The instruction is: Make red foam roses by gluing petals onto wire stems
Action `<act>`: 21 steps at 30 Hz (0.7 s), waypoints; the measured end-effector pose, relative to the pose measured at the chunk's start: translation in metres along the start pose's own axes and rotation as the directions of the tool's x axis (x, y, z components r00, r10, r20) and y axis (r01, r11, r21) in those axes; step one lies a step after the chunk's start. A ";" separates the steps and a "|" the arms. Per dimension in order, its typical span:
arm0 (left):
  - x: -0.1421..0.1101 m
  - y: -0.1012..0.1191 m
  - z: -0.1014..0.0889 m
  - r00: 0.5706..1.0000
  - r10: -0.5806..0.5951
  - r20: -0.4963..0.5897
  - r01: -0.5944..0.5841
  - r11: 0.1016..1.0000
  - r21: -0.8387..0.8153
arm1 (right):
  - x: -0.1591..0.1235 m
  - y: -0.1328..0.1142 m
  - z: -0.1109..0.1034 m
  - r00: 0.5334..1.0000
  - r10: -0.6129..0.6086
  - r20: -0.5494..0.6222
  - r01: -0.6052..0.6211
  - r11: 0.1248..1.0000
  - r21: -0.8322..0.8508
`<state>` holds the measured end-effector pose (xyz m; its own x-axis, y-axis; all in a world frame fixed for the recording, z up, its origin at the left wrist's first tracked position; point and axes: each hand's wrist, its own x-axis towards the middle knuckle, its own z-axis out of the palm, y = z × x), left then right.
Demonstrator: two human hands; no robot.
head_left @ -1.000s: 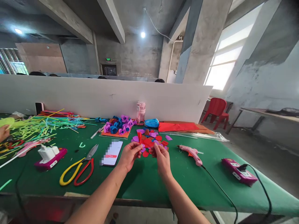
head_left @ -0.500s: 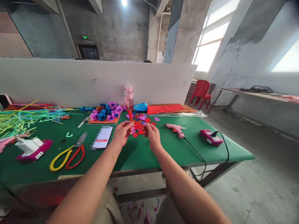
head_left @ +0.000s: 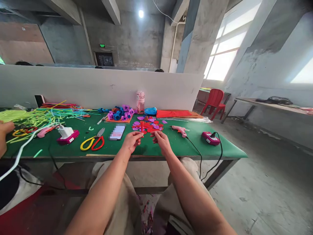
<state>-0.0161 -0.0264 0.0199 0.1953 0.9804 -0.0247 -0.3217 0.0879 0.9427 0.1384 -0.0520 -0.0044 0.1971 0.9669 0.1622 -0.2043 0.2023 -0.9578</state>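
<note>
My left hand [head_left: 132, 142] pinches the base of a small rolled red flower piece [head_left: 142, 126], which stands upright above the fingertips. Close by on the right, my right hand [head_left: 161, 141] has thumb and fingers drawn together. Whether anything is between them is too small to tell. Just beyond both hands, loose red and purple petals [head_left: 156, 125] lie scattered on the green tabletop [head_left: 151, 150]. Behind them to the left, purple and blue finished flowers [head_left: 119, 112] are heaped on an orange sheet.
A pink glue gun [head_left: 179, 130] lies right of the petals, its cord running to a magenta power strip [head_left: 210, 138]. Left of my hands are a phone [head_left: 117, 132] and scissors [head_left: 94, 140]. Another person's hand [head_left: 5, 129] is at far left. A pink bottle [head_left: 140, 101] stands behind.
The view has pulled back and swung left, bringing another person's hand into sight. My left hand still holds the red piece, now lower against the petals. Both hands remain close together.
</note>
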 end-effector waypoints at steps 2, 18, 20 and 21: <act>0.004 -0.009 0.001 0.998 -0.034 0.046 0.037 0.996 -0.080 | 0.003 0.002 -0.004 0.999 0.035 0.022 -0.036 0.999 0.034; 0.012 -0.034 0.028 1.000 -0.006 0.022 0.007 0.999 -0.035 | 0.015 0.013 0.002 0.988 0.108 0.113 -0.122 0.985 0.120; 0.012 -0.033 0.028 0.999 -0.016 0.037 0.018 0.999 -0.045 | 0.015 0.011 0.000 0.989 0.103 0.104 -0.116 0.985 0.124; 0.012 -0.032 0.028 0.998 -0.023 0.050 0.026 0.998 -0.052 | 0.015 0.009 -0.001 0.990 0.100 0.098 -0.112 0.986 0.125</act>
<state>0.0228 -0.0228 -0.0016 0.2487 0.9681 -0.0301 -0.3644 0.1224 0.9232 0.1406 -0.0353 -0.0111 0.0803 0.9929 0.0882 -0.3434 0.1106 -0.9327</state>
